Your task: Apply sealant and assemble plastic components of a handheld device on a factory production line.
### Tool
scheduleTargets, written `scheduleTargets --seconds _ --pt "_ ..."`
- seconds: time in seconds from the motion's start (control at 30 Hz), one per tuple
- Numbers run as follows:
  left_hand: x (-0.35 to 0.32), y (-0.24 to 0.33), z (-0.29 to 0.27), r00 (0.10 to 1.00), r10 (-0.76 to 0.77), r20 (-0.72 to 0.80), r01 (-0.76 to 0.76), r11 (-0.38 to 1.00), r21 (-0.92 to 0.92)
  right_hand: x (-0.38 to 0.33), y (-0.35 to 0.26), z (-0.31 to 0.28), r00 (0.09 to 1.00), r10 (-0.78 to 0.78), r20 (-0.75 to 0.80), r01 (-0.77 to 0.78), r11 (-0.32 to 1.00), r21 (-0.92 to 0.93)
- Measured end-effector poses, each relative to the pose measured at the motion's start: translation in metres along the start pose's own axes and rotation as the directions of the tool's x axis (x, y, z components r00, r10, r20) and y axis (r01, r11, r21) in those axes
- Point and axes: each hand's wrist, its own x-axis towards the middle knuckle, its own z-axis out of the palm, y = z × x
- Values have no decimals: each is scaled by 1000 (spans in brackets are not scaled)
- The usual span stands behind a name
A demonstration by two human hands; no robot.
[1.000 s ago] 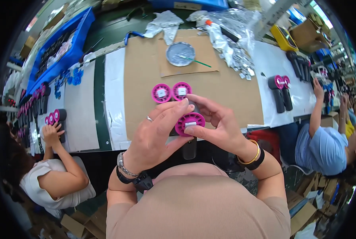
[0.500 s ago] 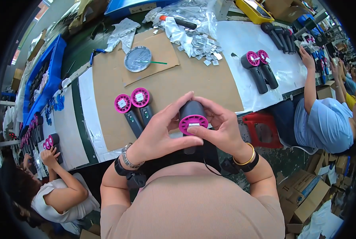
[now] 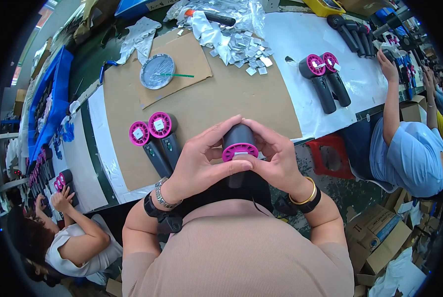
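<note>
The left hand (image 3: 199, 161) and right hand (image 3: 281, 156) together grip the dark device (image 3: 238, 135) held between them, whose white square (image 3: 240, 153) near the thumbs (image 3: 235, 167) could perhaps shift if these press unevenly.

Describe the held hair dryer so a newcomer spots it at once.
Find the large brown cardboard sheet. By its near edge, the wearer's left hand and right hand cup a grey hair dryer with a pink vented end. Unlike the pair lying on the cardboard, this one is held.
</note>
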Motion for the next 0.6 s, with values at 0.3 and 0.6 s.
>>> scheduleTargets --seconds 0.3,0.6 --pt "14 -14 -7 1000 2 -20 -4 997 -83 9 7 1 998 34 -57 -36 999 -28" --pt "12 -18 -23 992 -100 81 116 970 -212 22 5 -2 953 292 87 -303 932 199"
